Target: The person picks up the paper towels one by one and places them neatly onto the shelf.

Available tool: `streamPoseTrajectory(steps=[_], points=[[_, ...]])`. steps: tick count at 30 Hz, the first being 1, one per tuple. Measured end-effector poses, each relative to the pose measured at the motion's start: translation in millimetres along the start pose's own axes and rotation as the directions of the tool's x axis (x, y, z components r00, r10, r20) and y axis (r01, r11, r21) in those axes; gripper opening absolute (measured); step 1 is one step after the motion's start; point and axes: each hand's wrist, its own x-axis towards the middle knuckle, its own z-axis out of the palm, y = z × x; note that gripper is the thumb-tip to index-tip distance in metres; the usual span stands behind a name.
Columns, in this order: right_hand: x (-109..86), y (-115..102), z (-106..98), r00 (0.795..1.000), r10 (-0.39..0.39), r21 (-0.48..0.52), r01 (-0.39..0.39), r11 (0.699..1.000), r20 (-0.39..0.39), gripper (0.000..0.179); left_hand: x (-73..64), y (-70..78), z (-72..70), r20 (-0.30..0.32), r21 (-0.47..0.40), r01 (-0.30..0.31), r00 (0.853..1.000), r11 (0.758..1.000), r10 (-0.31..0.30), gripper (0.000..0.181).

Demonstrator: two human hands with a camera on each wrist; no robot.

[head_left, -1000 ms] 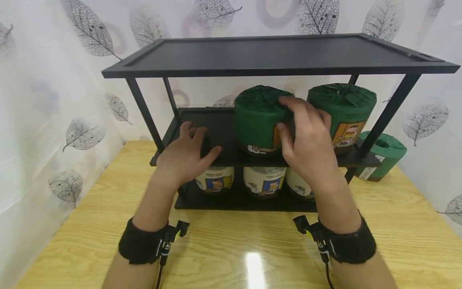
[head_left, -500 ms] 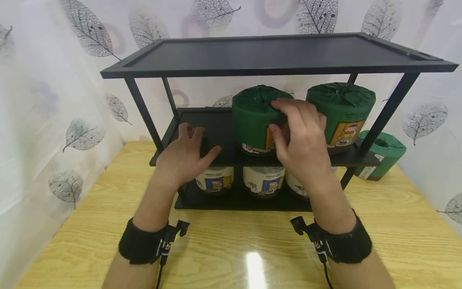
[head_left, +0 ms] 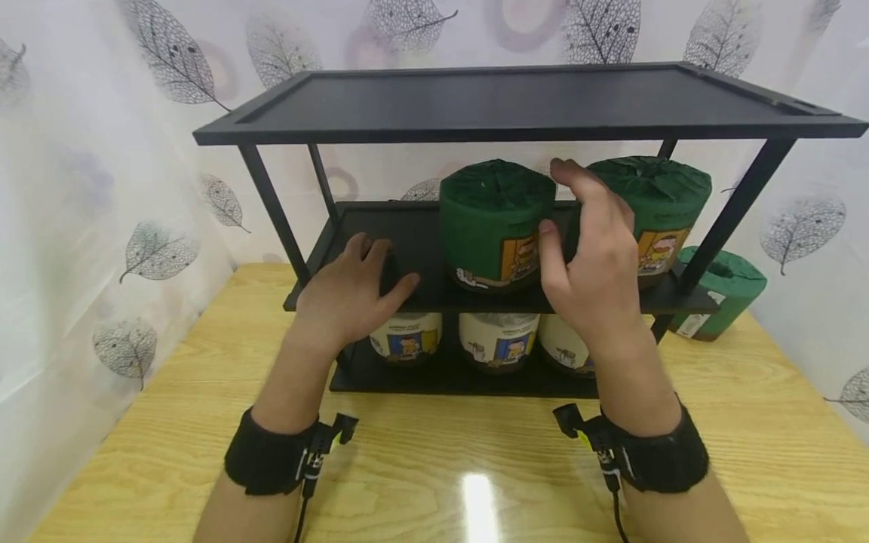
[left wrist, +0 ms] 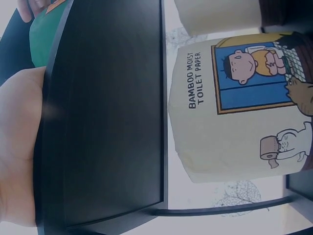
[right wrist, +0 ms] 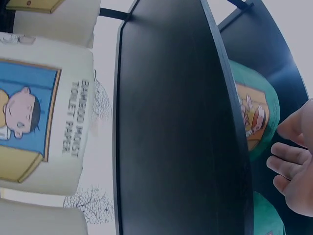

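A green-wrapped toilet paper roll (head_left: 492,219) stands upright on the middle shelf (head_left: 407,234) of a black rack. Just right of it is my right hand (head_left: 597,260), fingers loosely bent and apart from the thumb, gripping nothing. The thumb tip overlaps the roll's right edge in the head view; I cannot tell whether it touches. Behind my right hand, partly hidden, a second green roll (head_left: 668,200) stands at the shelf's right end. My left hand (head_left: 346,294) lies at the shelf's left part, fingers relaxed, holding nothing.
Cream toilet paper rolls (head_left: 498,343) stand on the bottom shelf (head_left: 448,385). The rack's top panel (head_left: 509,98) lies above both hands. Another green roll (head_left: 720,290) is on the wooden table (head_left: 407,467), right of the rack.
My right hand first shifted left with the middle green roll, then let go and drew back right. More of that roll's orange picture shows now. My left hand has stayed put.
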Motion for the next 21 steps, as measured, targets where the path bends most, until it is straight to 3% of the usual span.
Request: streamPoseTrajectory(steps=[6, 12, 15, 21], points=[[1.0, 5.9, -3.7, 0.997, 0.015, -0.028, -0.012, 1.0, 0.08, 0.043, -0.6, 1.1, -1.1, 0.01, -0.005, 0.003, 1.0, 1.0, -0.003, 0.075], [0.5, 6.0, -1.3, 0.966, -0.08, -0.078, 0.102, 0.992, 0.246, 0.042, -1.0, 0.0, -1.5, 0.02, 0.01, 0.008, 1.0, 1.0, -0.008, 0.074], [-0.3, 5.2, -0.7, 0.96, -0.087, -0.101, 0.117, 0.988, 0.265, 0.039, -0.8, -0.5, -1.4, 0.021, 0.013, 0.005, 1.0, 1.0, -0.006, 0.074], [-0.9, 4.2, -0.9, 0.969, -0.056, -0.109, 0.084, 0.99, 0.239, 0.041, 0.4, -0.5, -0.9, 0.019, 0.02, 0.003, 1.0, 1.0, -0.003, 0.075]])
